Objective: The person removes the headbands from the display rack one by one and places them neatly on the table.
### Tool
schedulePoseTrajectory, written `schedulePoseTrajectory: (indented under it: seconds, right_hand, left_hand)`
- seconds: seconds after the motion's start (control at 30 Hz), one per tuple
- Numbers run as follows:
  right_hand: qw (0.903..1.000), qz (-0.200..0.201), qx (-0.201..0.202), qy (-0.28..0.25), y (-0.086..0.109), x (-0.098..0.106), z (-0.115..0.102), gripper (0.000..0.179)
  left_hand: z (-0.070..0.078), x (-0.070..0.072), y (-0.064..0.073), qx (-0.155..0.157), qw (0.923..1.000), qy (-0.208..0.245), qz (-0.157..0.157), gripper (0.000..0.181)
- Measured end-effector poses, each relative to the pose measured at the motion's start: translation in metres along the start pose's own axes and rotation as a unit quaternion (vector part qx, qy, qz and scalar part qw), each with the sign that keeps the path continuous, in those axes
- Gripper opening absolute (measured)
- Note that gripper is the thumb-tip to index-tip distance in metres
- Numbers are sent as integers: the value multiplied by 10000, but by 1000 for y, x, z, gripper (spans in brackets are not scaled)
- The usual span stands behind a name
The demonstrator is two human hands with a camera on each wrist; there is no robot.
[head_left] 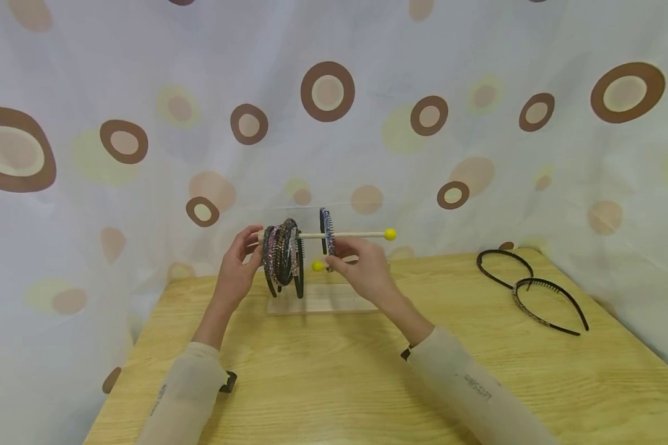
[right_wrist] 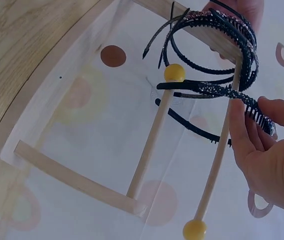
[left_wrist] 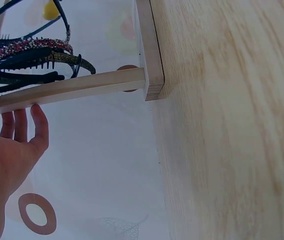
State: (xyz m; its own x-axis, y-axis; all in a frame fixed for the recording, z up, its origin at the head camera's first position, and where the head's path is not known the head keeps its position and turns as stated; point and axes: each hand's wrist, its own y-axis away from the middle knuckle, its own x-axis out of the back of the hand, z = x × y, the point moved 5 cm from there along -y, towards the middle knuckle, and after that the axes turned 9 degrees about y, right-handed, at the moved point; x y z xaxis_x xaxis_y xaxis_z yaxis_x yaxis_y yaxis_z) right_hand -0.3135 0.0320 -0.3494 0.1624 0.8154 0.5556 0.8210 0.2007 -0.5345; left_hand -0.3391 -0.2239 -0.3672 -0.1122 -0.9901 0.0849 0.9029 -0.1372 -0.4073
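My right hand pinches one glittery blue toothed headband between thumb and fingers at the upper rod of a wooden stand. My left hand grips the left upright near its top, thumb and fingers on either side.

Between my two hands, a bunch of headbands, glittery and overlapping, hangs on that same rod close to the left upright; they lie too tightly together for a sure count. The stand has one base board, two uprights, counting the right upright, and two rods, the second being the lower rod. Two yellow balls cap them, one upper ball and one lower ball.

Well to the right, two more headbands lie on the wood-grain table: a black far headband and, just beside it, a near headband with a glittery stretch. My two pale sleeves reach in from the bottom edge; behind the table hangs a white cloth patterned with brown rings and pale spots.
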Motion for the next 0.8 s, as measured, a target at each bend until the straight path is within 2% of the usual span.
schedulePoseTrajectory:
  seconds: [0.3, 0.57, 0.8]
  right_hand:
    - [9983, -61, -575, 38, -2, 23, 9, 34]
    - [9981, -50, -537, 292, -3, 41, 9, 37]
    - [9987, 47, -493, 72, -3, 55, 14, 30]
  left_hand:
    - [3, -1, 1, -95, 9999, -34, -2, 45]
    - [4, -2, 2, -119, 9999, -56, -46, 45]
    - [3, -2, 2, -110, 9999, -19, -76, 45]
